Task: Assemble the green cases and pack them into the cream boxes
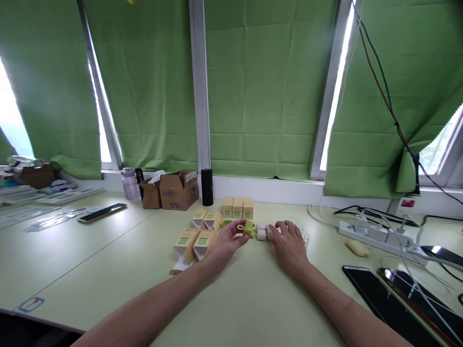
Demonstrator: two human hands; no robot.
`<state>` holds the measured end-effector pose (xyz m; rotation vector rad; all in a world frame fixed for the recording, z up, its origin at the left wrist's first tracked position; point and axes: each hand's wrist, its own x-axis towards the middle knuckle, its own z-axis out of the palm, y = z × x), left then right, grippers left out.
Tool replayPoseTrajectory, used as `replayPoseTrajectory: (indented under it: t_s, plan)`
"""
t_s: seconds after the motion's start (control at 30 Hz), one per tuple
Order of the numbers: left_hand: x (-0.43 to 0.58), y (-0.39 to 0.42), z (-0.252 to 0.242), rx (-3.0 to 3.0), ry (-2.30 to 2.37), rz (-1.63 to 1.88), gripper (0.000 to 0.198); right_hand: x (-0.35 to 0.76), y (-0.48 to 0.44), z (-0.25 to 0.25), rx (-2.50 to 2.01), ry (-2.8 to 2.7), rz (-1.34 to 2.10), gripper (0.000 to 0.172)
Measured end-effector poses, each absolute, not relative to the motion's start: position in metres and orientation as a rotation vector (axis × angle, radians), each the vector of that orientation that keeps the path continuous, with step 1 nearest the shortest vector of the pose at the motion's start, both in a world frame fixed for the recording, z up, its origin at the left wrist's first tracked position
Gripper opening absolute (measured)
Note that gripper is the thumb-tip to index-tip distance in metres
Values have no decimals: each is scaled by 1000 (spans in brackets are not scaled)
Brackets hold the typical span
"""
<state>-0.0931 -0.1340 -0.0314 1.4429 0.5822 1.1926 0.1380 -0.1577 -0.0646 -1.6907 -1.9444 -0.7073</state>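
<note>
Just before the box row [238, 207] on the desk [108, 255], the left hand [227, 243] pinches a small green clip [248, 228]; right of that row, the right hand [289, 243] rests loosely open against white pieces [261, 234]. The clip seems light, stiff, smooth plastic, best taken by its sides.

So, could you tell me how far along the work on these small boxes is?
Three closed boxes stand at the back, seemingly done. The left hand holds a green piece; the right hand touches white pieces. Four open boxes lie nearby, apparently unfilled.
</note>
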Motion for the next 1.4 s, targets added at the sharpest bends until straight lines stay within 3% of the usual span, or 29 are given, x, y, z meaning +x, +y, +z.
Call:
replayPoseTrajectory:
  t_s: [0.17,0.47,0.73,0.87,1.07,1.17,1.4]
  plan:
    - [-92,-135,-32,1415,568,1190,56,139,-158,-66,-1738,-1948,-720,42]
    - [-93,-134,-34,1432,558,1192,55,140,-155,-65,-1683,-2032,-717,21]
    - [-94,-135,-33,1453,552,1214,54,139,-155,-63,-1653,-1949,-634,24]
    - [-95,-132,-34,1448,542,1243,57,139,-151,-62,-1414,-1710,-290,28]
    - [-95,-131,-34,1440,531,1256,58,128,-155,-52,-1019,-1206,668,50]
    - [-95,-132,-33,1431,529,1252,59,120,-165,-44,-828,-1012,1041,45]
    - [-95,-133,-33,1432,531,1232,59,112,-177,-37,-674,-890,1291,34]
